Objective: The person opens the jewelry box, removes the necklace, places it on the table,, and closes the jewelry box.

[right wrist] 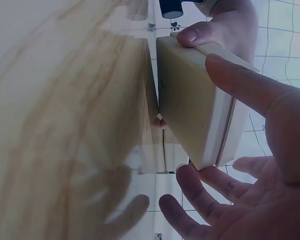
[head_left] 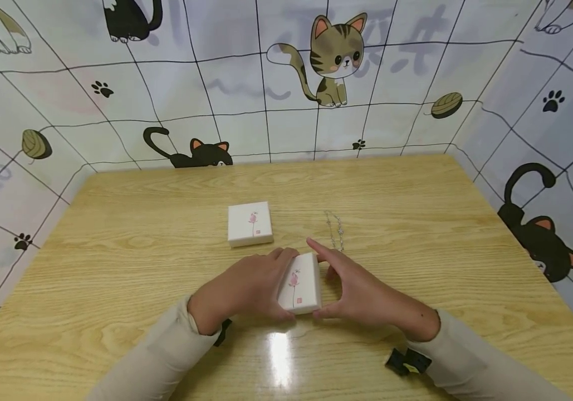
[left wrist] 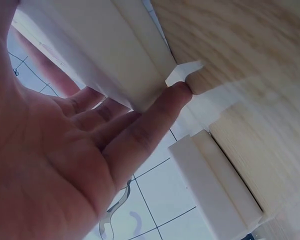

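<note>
A small white square box (head_left: 302, 284) with a pink flower print sits between both hands. My left hand (head_left: 261, 281) holds it along the left side, thumb at the near edge and fingers at the far edge. My right hand (head_left: 358, 287) spans its right side, the thumb (right wrist: 245, 82) on one corner and fingertips at the opposite corner. In the right wrist view a thin seam runs round the box's side, and its underside is tilted up off the table. A silver chain (head_left: 340, 231) lies just beyond the right hand.
A second white box (head_left: 250, 223) with a like flower print lies flat on the wooden table (head_left: 141, 239), farther back and left. Cloth walls (head_left: 236, 83) printed with cats and grid lines stand behind the table and at both sides.
</note>
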`<state>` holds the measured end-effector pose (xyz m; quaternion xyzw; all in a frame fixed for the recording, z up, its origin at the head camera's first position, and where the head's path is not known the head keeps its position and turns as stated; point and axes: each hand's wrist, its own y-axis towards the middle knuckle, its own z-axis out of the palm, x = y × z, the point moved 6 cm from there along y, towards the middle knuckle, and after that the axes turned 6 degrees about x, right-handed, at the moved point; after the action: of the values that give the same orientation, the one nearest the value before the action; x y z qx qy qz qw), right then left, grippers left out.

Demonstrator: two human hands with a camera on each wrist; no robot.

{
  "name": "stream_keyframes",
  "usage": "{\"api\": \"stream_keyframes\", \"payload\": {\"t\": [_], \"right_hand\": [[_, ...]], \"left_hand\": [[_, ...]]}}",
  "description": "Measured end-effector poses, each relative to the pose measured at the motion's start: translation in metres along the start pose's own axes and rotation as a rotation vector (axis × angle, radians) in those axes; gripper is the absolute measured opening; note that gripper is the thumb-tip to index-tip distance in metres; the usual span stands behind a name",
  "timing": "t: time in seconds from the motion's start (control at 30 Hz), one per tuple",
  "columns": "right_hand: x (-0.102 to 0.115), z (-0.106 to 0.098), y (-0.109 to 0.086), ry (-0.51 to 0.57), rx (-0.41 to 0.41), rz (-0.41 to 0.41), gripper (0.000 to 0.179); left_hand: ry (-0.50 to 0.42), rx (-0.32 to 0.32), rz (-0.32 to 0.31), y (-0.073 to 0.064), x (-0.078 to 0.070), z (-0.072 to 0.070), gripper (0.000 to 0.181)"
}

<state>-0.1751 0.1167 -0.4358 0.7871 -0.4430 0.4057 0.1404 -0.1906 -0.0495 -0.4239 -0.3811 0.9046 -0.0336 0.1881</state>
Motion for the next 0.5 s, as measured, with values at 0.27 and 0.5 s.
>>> {"api": "stream_keyframes", "payload": {"t": [0.27, 0.5], "right_hand": [[-0.0002, 0.0013, 0.0004, -0.009, -0.002, -0.006, 0.120], [-0.0024, -0.0002, 0.0002, 0.006, 0.013, 0.024, 0.125]], "left_hand": [[-0.064, 0.005, 0.019, -0.0026, 0.0040, -0.0024, 0.099], [-0.030, 0.001, 0.004, -0.0016, 0.0002, -0.0023, 0.099]]}}
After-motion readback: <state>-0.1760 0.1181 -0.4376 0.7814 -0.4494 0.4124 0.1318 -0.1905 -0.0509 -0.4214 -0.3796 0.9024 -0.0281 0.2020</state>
